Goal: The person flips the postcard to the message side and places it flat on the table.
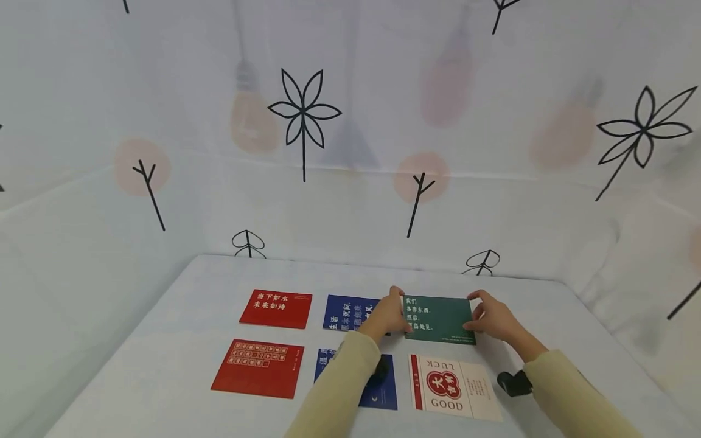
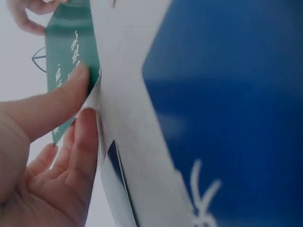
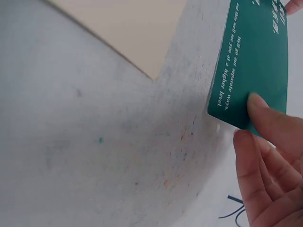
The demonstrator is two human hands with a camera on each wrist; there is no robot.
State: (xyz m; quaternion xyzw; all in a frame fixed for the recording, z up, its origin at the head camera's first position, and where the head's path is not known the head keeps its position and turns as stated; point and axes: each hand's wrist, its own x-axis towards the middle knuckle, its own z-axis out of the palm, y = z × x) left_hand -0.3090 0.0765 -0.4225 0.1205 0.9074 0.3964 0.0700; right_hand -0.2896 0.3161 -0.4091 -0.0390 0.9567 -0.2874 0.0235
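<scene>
You have the green card (image 1: 438, 319) between your two hands at the right end of the back row, its white Chinese lettering facing up toward you. Your left hand (image 1: 387, 311) pinches its left edge, and in the left wrist view your thumb lies on the printed face with the fingers behind. Your right hand (image 1: 493, 316) pinches the right edge the same way — thumb on the face near the corner, by the small English lines that end in "higher level". Whether the card's lower edge touches the white tabletop (image 1: 164, 377) you cannot tell from here. Just left of your left hand lies the back blue card (image 1: 339, 313), partly covered by that hand; your left sleeve (image 1: 331, 389) crosses over the front blue card (image 1: 386, 395), which has a small crescent moon on it. Nearer you than the green card sits the cream card (image 1: 476, 395), printed in red with "GOOD" and an upside-down "LUCK". Farther left are two more — the back red card (image 1: 276, 313) with white characters, and the front red card (image 1: 257, 380) with rows of small boxed characters.
</scene>
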